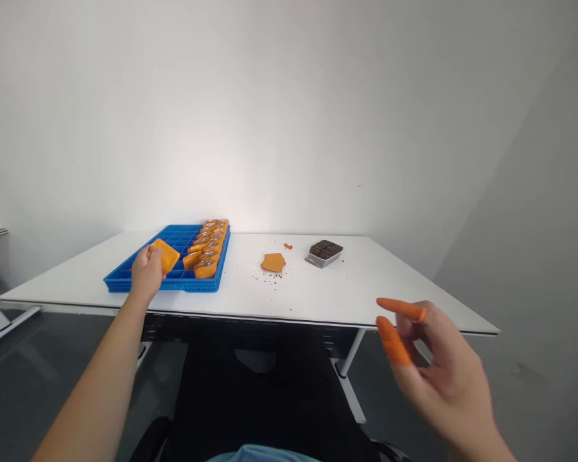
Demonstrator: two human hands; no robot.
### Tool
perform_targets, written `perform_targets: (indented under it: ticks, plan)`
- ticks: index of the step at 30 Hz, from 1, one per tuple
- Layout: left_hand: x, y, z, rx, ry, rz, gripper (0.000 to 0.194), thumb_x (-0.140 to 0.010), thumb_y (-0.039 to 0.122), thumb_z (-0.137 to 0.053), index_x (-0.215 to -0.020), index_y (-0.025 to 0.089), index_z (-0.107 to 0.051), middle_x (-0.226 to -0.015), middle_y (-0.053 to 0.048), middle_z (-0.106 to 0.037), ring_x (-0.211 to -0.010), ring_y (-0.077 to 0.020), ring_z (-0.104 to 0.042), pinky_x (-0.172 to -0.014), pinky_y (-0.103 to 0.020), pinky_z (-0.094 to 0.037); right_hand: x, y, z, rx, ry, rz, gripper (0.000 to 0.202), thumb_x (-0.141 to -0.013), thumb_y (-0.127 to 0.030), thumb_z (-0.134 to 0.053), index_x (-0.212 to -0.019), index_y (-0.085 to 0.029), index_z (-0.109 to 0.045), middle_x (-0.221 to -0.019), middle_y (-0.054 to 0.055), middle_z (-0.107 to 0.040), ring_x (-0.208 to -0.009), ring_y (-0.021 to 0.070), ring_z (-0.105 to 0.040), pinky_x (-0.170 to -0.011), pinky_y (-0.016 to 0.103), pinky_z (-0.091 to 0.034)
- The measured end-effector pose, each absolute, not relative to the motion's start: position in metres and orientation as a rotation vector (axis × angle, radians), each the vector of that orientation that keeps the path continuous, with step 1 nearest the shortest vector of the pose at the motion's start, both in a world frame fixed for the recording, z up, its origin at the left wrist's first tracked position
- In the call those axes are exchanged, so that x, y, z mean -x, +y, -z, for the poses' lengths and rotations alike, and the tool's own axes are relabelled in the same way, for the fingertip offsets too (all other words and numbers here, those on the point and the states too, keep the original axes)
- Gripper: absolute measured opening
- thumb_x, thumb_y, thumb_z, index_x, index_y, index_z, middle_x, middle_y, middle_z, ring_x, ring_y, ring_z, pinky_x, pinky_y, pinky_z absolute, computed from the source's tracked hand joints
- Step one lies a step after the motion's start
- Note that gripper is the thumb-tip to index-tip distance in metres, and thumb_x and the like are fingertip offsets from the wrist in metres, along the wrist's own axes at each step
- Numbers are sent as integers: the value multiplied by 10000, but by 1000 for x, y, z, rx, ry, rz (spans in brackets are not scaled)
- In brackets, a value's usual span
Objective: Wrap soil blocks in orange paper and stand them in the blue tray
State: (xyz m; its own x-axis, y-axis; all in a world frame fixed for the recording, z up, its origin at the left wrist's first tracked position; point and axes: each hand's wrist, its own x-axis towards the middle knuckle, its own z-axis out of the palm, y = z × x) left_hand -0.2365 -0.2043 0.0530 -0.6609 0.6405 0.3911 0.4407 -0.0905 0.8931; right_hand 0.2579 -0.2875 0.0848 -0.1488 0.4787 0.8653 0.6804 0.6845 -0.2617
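My left hand is closed on an orange pouch-like piece and holds it over the near left part of a blue divided crate. Several orange pieces with shiny silvery tops stand along the crate's right side. My right hand is off the table's front right edge, its thumb and forefinger apart with nothing between them. Orange finger cots cover those two fingertips. At mid-table lie flat orange pieces, seemingly stacked.
To the right of the flat pieces is a clear plastic tray with dark brown blocks. A small orange scrap lies behind, and dark crumbs are scattered in front. The white table backs onto a wall.
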Motion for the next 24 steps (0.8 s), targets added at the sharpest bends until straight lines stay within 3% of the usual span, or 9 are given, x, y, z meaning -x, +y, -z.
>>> perform_targets:
  ticks: [4, 9, 16, 19, 21, 24]
  plan:
    - [262, -167, -54, -1335, 2006, -1717, 280, -983, 372, -547, -1095, 157, -688, -895, -56, -713, -632, -175, -650, -469, -222, -516, -274, -289, -90, 1038, -1673, 275, 103, -1022, -305, -665, -1095, -250, -713, -765, -29, -457, -608, 137, -473, -615, 331, -414]
    - [269, -141, -31, -1504, 2025, -1571, 389, -976, 381, -621, -1235, 126, -760, -1112, -114, -808, -800, -226, -766, -604, -279, -618, -285, -294, -96, 1076, -1585, 255, 97, -987, -296, -685, -1073, -256, -705, -759, -37, -453, -615, 132, -479, -635, 316, -419]
    - [279, -125, -12, -1874, 2177, -1456, 356, -976, 412, -637, -1125, 191, -873, -1098, -122, -831, -1082, -340, -743, -910, -397, -599, -293, -292, -95, 1119, -1605, 304, 110, -1001, -343, -660, -947, -249, -679, -778, -23, -507, -636, 138, -487, -615, 305, -408]
    - [283, -117, -16, -2072, 2167, -1325, 359, -965, 441, -642, -1084, 215, -894, -996, -102, -800, -998, -304, -728, -880, -366, -566, -295, -291, -94, 1124, -1662, 335, 185, -1013, -363, -647, -872, -245, -622, -823, -8, -576, -634, 141, -468, -588, 304, -401]
    - [286, -111, -20, -2179, 2147, -1211, 362, -957, 473, -645, -1033, 231, -903, -882, -79, -759, -888, -271, -710, -792, -338, -535, -296, -291, -94, 1132, -1695, 350, 304, -1015, -366, -640, -773, -244, -502, -844, 1, -611, -635, 138, -463, -570, 300, -394]
    - [292, -103, -25, -2287, 2129, -1069, 394, -971, 524, -619, -987, 255, -906, -804, -59, -721, -786, -240, -673, -687, -314, -464, -297, -291, -94, 1159, -1718, 367, 375, -1018, -365, -626, -742, -250, -398, -775, -11, -554, -622, 140, -443, -536, 293, -367]
